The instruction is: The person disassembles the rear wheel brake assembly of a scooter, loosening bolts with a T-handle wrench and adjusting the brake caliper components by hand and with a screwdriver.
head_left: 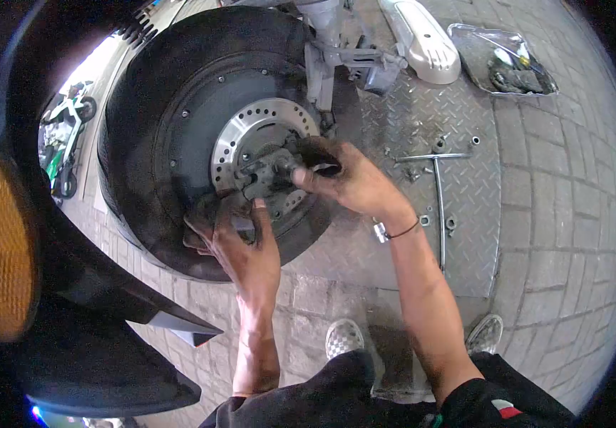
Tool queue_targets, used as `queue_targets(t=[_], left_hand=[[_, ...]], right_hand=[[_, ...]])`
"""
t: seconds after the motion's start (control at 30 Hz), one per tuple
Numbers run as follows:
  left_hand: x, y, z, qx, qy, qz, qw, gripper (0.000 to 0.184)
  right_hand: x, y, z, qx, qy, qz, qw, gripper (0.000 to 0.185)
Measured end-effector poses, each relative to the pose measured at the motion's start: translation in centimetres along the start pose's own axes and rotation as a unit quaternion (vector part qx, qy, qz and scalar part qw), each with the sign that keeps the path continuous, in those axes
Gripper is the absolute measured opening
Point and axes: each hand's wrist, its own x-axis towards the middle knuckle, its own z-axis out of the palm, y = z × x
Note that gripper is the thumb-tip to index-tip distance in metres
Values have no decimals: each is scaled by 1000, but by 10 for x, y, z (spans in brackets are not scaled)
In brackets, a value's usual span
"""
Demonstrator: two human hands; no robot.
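A dark, greasy brake caliper (269,172) lies against the drilled brake disc (224,153) of a scooter wheel with a thick black tyre (137,135). My right hand (347,178) grips the caliper from the right, thumb in front and fingers curled behind it. At its lower edge, my left hand (240,239) is closed around it, with the thumb on top and the other fingers bent near the tyre. Both hands partly cover the caliper, so its lower and right sides are hard to make out. The fingertips are blackened with grime.
On the steel tread plate (465,214) lie a T-handle wrench (438,192) and several nuts and bolts. A silver cover (425,43) and a tray (490,85) of dirty parts sit beyond. Black bodywork with an orange reflector (1,242) juts in at left.
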Motion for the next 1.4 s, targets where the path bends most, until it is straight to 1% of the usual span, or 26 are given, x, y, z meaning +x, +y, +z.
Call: queue_targets(t=[0.07,0.13,0.17,0.23,0.3,0.33,0.4,0.47,0.53,0.57,0.67,0.73,0.77,0.83,0.9,0.93,0.97,1.0,1.03,1.07,1.13,1.2,1.27,1.3,1.37,1.4], left_hand=[[-1,-5,6,19,27,10,999,35],[-3,-3,11,39,50,23,998,38],[-2,1,12,57,60,26,996,37],[2,8,13,78,71,32,994,36],[5,13,12,-55,59,3,997,29],[6,12,13,-53,60,5,997,29],[3,2,18,-38,77,34,996,27],[3,-4,22,-35,74,27,996,27],[5,-4,21,-36,69,21,997,26],[8,-3,19,-40,76,31,996,28],[17,-8,22,-18,89,32,995,30],[15,-10,23,12,91,25,995,29],[10,-8,22,27,100,28,994,30],[3,-8,22,42,112,37,992,30],[-4,-17,23,152,119,78,978,31],[-3,-17,22,150,118,79,978,31],[-1,-15,20,64,96,58,992,26],[4,-13,20,-26,76,38,996,23],[9,-11,19,-30,78,38,996,23],[14,-10,18,-32,71,42,996,23],[13,-9,15,-37,61,47,996,23],[9,-7,12,58,41,38,997,32],[2,-10,15,69,44,31,996,32],[-2,-12,17,79,49,21,995,32],[-18,-14,24,97,39,11,994,32],[-22,-16,27,114,28,-2,993,31]], right_hand=[[9,-2,-4,-7,-46,-1,999,52],[15,-1,-5,63,-111,25,992,62],[15,0,-3,66,-111,25,991,62],[14,1,2,-13,5,-19,1000,55],[14,2,3,27,7,6,1000,56],[15,1,4,63,7,31,998,56],[16,2,0,68,-15,47,996,56],[14,-2,-3,70,-38,63,995,56],[7,-14,-5,48,-39,95,994,84],[5,-7,-3,45,-38,94,994,84],[-6,34,12,102,1,59,993,82],[-16,47,25,7,89,-61,994,67],[-12,46,26,9,88,-59,994,67],[6,40,20,-179,64,-58,980,49],[6,29,18,-204,67,-69,974,43],[6,25,17,-234,65,-81,967,36],[2,32,24,-238,62,-79,966,36],[-1,41,37,-207,125,-46,969,34],[-4,50,47,-173,188,-14,967,31],[-7,41,52,-113,190,-4,975,30],[-9,37,52,-109,182,-1,977,30],[-7,28,44,-107,177,-6,978,30],[-8,20,38,-121,114,-8,986,34],[-7,16,34,-120,114,-10,986,34],[-3,9,28,-263,156,-50,951,33],[-1,11,27,-263,158,-50,951,33]])
